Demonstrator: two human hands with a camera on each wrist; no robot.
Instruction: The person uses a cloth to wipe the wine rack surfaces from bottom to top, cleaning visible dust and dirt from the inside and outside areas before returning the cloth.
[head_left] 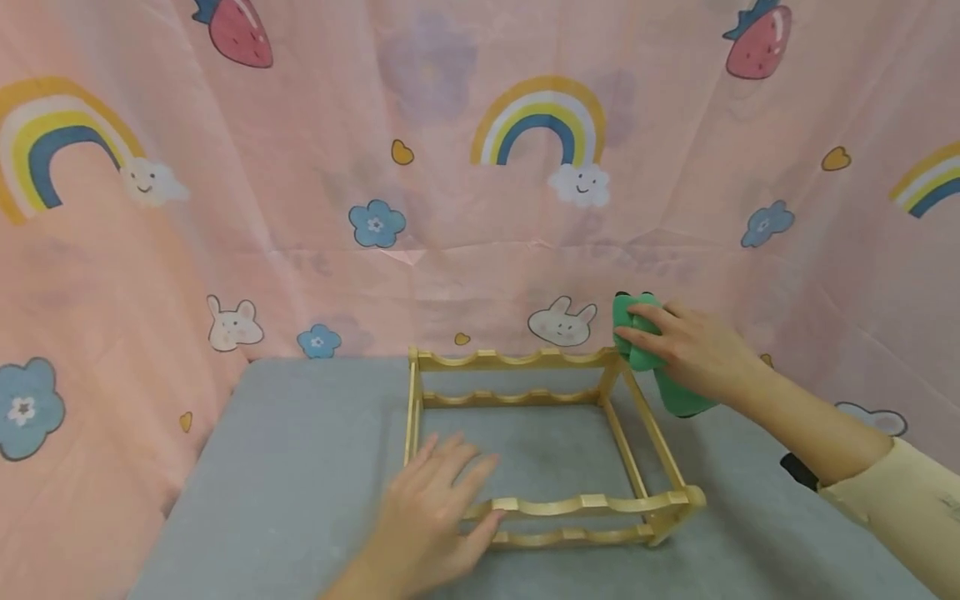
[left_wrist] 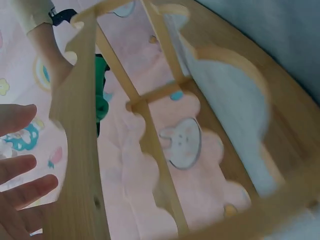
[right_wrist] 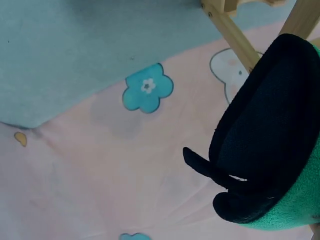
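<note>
A light wooden rack with scalloped rails (head_left: 592, 505) stands on the grey surface; its slim side bars link the front and back rails. My left hand (head_left: 431, 512) is at its front left corner with fingers spread and fairly straight. In the left wrist view those fingers (left_wrist: 32, 185) lie beside a wavy rail (left_wrist: 82, 145); contact is hard to tell. My right hand (head_left: 705, 354) grips a folded green cloth-like piece (head_left: 678, 396) at the rack's back right corner. The right wrist view shows its black underside (right_wrist: 270, 120) and fuzzy green face; its exact kind is unclear.
The grey-covered table (head_left: 300, 450) ends at a pink curtain (head_left: 450, 283) printed with rainbows, rabbits and flowers, which hangs behind and on both sides. A small black object (head_left: 798, 471) shows under my right wrist, beside the cream sleeve (head_left: 892, 508).
</note>
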